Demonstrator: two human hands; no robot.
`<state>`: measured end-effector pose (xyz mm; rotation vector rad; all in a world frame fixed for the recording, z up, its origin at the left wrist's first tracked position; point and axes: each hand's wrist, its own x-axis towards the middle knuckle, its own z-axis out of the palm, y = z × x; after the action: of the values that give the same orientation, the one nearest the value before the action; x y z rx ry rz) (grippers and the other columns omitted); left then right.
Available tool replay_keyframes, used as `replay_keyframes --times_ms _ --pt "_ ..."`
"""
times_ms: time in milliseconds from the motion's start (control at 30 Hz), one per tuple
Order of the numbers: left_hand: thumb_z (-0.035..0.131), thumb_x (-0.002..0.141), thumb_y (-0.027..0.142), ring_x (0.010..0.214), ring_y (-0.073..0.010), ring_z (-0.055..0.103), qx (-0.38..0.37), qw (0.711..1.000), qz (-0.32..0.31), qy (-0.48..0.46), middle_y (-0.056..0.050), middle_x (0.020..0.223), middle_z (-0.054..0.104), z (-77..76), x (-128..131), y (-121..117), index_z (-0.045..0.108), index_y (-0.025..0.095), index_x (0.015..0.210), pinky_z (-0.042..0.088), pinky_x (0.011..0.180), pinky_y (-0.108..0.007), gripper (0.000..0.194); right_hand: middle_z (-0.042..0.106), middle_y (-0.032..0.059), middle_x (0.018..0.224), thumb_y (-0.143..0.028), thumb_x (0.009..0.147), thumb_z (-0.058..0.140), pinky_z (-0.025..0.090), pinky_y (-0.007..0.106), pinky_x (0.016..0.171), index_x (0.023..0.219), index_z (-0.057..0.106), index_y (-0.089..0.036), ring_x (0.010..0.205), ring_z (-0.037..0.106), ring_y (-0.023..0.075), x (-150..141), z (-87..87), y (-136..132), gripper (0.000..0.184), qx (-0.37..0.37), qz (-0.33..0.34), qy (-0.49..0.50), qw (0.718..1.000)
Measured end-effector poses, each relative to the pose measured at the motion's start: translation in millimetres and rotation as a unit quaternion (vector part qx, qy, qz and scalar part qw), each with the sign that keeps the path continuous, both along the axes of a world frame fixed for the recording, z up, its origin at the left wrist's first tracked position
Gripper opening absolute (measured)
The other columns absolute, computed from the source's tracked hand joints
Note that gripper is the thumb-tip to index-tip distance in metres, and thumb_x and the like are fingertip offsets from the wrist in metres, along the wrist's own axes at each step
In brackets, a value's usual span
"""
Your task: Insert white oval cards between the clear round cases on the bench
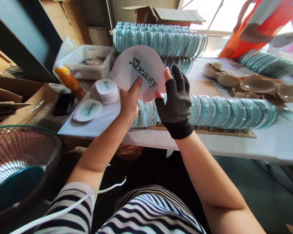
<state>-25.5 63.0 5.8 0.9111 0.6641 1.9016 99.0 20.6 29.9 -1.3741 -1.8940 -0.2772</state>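
Note:
Both hands hold up a stack of round white cards point(139, 70) printed "beauty" above the white table point(271, 143). My left hand point(129, 100) is bare and grips the stack's lower left edge, thumb on the face. My right hand point(174, 97) wears a black fingerless dotted glove and pinches the stack's right edge. Right under the hands lies a long row of light blue round compacts point(224, 112) standing on edge. Two more piles of the same white cards point(106, 91) point(88, 110) lie on the table to the left.
More blue compacts point(158, 39) are stacked at the back, others point(266, 63) at the far right. Beige round pieces point(249, 84) lie right of centre. A white basket point(88, 60), an orange bottle point(68, 79) and a fan point(17, 165) stand at the left. A person in orange point(256, 26) is at the top right.

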Motion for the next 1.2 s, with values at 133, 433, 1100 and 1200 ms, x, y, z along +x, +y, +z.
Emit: replay_keyframes --times_ms 133,433,1100,1200 --pt "0.063 0.087 0.006 0.098 -0.0147 0.066 -0.044 0.997 -0.040 0.051 -0.002 0.104 0.072 8.7 -17.1 -8.5 0.061 0.018 0.102 0.055 0.092 -0.031 0.020 0.059 0.0149 0.129 -0.037 0.095 0.038 0.049 0.050 0.100 0.133 0.052 -0.017 0.124 0.055 0.0305 -18.9 -9.5 -3.9 0.045 0.023 0.011 0.075 0.997" --pt "0.090 0.059 0.018 0.138 -0.0352 0.038 -0.246 0.778 0.263 0.515 -0.015 0.144 0.048 -47.2 -241.0 20.9 0.032 0.015 0.147 0.025 0.118 -0.057 0.106 0.064 0.0194 0.117 -0.044 0.087 0.058 0.055 0.048 0.087 0.127 0.055 -0.013 0.102 0.065 0.0315 34.0 -12.0 -63.3 0.051 0.048 -0.085 0.136 0.986" --pt "0.056 0.086 0.033 0.102 -0.0208 0.060 -0.107 0.982 -0.079 0.137 -0.004 0.102 0.059 -82.5 -58.3 6.1 0.059 0.024 0.103 0.052 0.091 -0.034 0.020 0.070 0.0055 0.080 -0.041 0.098 0.032 0.035 0.025 0.059 0.111 0.058 -0.018 0.069 0.066 0.0195 -56.2 -65.6 -46.0 0.037 -0.215 -0.051 -0.025 0.975" --pt "0.053 0.084 0.025 0.089 -0.0179 0.063 -0.153 0.979 -0.107 0.083 -0.002 0.092 0.059 -73.6 -56.6 2.7 0.059 0.025 0.104 0.053 0.086 -0.032 0.021 0.071 0.0059 0.084 -0.038 0.098 0.031 0.033 0.026 0.060 0.103 0.061 -0.019 0.073 0.066 0.0191 -55.1 -66.9 -43.1 0.036 -0.200 -0.052 -0.010 0.978"
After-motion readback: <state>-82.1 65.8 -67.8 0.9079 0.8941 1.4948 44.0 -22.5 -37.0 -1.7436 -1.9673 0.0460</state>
